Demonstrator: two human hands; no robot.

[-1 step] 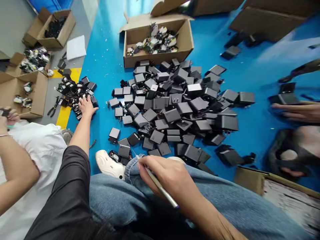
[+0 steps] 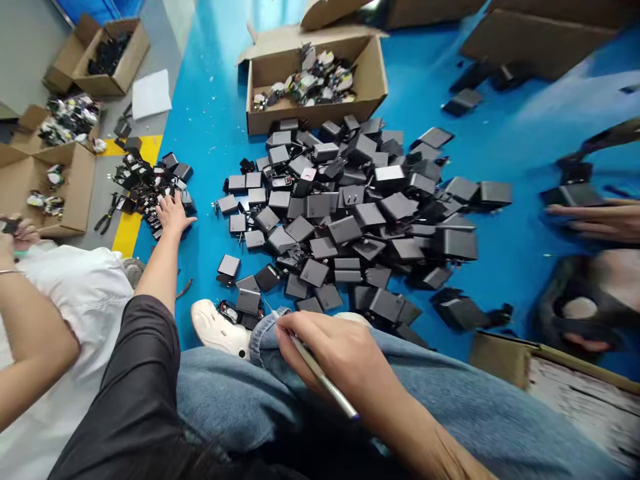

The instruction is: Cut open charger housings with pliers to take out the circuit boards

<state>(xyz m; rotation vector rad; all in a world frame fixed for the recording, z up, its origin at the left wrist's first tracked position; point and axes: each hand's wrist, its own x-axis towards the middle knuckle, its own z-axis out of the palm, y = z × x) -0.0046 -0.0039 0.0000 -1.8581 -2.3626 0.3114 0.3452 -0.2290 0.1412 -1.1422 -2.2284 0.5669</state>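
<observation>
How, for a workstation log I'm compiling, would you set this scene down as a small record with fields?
Left hand: fingers spread over pile of dark parts
Right hand: holds a slim pen-like tool
Floor: mostly blue, with a heap of dark grey casings
Beyond heap: open cardboard box of mixed small parts
Left side: pliers by yellow stripe; co-worker's white top
Right side: another person's hand at a dark casing, blurred

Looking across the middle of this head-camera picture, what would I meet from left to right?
Open cardboard box → pliers → wearer's left hand → big pile of grey cases → co-worker's hand.
</observation>
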